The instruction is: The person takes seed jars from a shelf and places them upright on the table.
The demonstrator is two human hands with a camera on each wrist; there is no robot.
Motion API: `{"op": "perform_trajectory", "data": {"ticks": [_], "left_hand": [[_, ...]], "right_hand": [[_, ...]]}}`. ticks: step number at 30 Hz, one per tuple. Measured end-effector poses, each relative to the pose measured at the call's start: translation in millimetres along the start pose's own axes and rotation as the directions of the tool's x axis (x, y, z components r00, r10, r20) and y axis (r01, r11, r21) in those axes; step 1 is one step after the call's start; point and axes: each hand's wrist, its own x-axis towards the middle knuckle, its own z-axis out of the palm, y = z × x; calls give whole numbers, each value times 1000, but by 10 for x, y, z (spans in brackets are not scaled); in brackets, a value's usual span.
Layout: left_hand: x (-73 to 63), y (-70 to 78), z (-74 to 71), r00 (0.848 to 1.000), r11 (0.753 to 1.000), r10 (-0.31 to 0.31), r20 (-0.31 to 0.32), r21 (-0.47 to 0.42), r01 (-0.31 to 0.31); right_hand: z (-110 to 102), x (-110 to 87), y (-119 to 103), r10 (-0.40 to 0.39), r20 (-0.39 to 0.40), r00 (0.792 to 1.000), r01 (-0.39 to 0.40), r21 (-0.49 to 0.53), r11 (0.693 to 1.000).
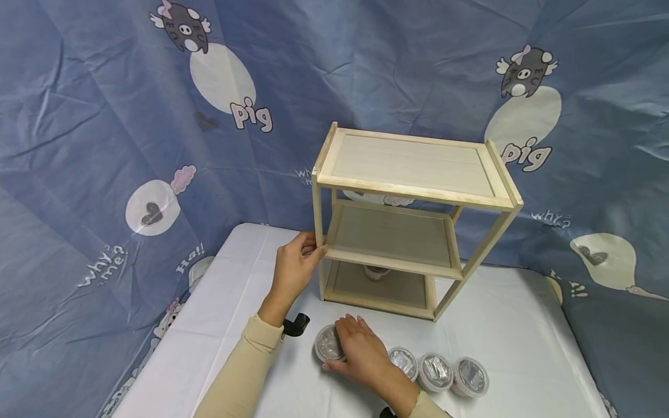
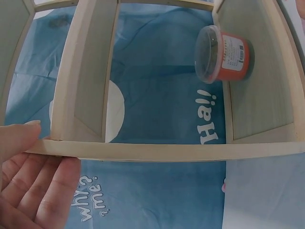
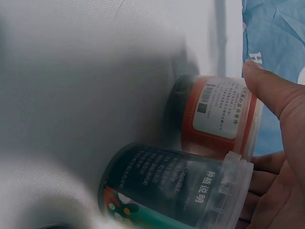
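A light wooden shelf rack [image 1: 392, 264] stands on the cloth-covered table. My left hand [image 1: 295, 264] grips its left front post near the middle board, thumb and fingers on either side. In the left wrist view, that hand [image 2: 40, 176] holds the same wooden frame [image 2: 157, 151]. My right hand [image 1: 360, 348] is at a round lidded plastic tub [image 1: 328, 343] in front of the rack. In the right wrist view, the thumb lies at the rim of this orange-labelled tub [image 3: 214, 117], fingers over the lids. A dark-labelled tub [image 3: 167, 183] stands close beside it.
Several lidded tubs [image 1: 435, 371] stand in a row right of my right hand. One orange-labelled tub [image 2: 233, 57] sits on the rack's bottom board. A blue patterned cloth [image 1: 418, 69] hangs behind the white table [image 1: 235, 273].
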Motion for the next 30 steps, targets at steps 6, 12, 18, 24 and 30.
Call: {"op": "perform_trajectory", "data": {"ticks": [6, 12, 18, 24, 30], "left_hand": [[3, -7, -2, 1000, 1000, -5, -2, 2, 5], [5, -14, 2, 1000, 1000, -8, -4, 7, 8], [4, -5, 1, 1000, 1000, -5, -3, 0, 5], [-3, 1, -2, 1000, 1000, -11, 1, -8, 11], [-5, -7, 4, 1000, 1000, -8, 0, -12, 8]], "right_hand": [[-20, -10, 2, 14, 19, 1000, -14, 6, 1000], [-45, -27, -6, 7, 16, 1000, -7, 2, 1000], [-57, -29, -9, 11, 25, 1000, -11, 0, 1000], [-58, -35, -10, 10, 26, 1000, -10, 10, 1000], [-49, -40, -10, 11, 33, 999, -11, 15, 1000]]}}
